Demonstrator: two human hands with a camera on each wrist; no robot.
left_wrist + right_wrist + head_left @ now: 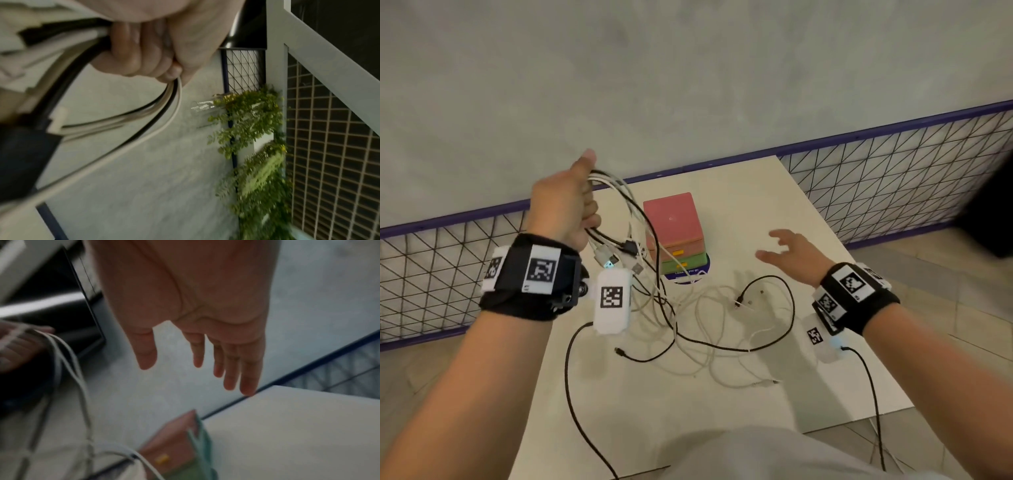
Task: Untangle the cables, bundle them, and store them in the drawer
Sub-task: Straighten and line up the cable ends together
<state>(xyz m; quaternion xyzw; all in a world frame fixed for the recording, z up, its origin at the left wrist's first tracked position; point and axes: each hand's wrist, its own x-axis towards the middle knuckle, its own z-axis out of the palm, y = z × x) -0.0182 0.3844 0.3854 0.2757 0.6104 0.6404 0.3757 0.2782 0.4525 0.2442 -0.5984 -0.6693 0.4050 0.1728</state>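
Note:
My left hand [577, 202] is raised above the table's left side and grips a bunch of black and white cables [619, 192] in its fist; their plug ends [616, 257] hang below the hand. In the left wrist view the curled fingers [135, 53] close round the same cables [160, 110]. The rest of the cables [709, 329] lie tangled on the white table [774, 192]. A small drawer unit [674, 224], pink over green with orange handles, stands behind the tangle, both drawers closed. My right hand [787, 253] hovers to its right, fingers [232, 369] spread, holding nothing.
A purple-framed wire mesh fence [893, 178] runs behind and beside the table, with a grey wall beyond. A purple round sticker [688, 274] lies under the drawer unit. Thin black leads [869, 394] run from my wrist devices down over the table's front edge.

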